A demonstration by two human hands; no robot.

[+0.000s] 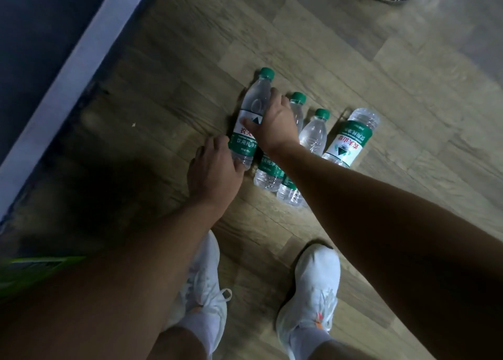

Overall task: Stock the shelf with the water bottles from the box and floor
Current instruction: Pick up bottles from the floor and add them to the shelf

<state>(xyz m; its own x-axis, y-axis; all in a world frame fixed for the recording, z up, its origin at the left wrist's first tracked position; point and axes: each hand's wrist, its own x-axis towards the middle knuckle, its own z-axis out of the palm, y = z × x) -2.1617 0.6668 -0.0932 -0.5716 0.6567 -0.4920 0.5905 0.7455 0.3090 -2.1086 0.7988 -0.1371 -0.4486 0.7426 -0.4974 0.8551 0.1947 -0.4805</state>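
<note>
Right hand [275,125] grips the leftmost water bottle [245,147], labelled 饮用纯净水. Left hand [215,169] curls round its base. Farthest right of it, another bottle [349,139] reads 农夫山泉.

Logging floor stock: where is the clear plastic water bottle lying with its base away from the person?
Head view: that clear plastic water bottle lies on the wooden floor at the right end of the row, beside a green-capped clear bottle.

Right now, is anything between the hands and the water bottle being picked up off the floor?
Nothing visible. The right hand grips the leftmost water bottle across its middle, and the left hand holds its base. Three other bottles lie beside it, not in the way.
</note>
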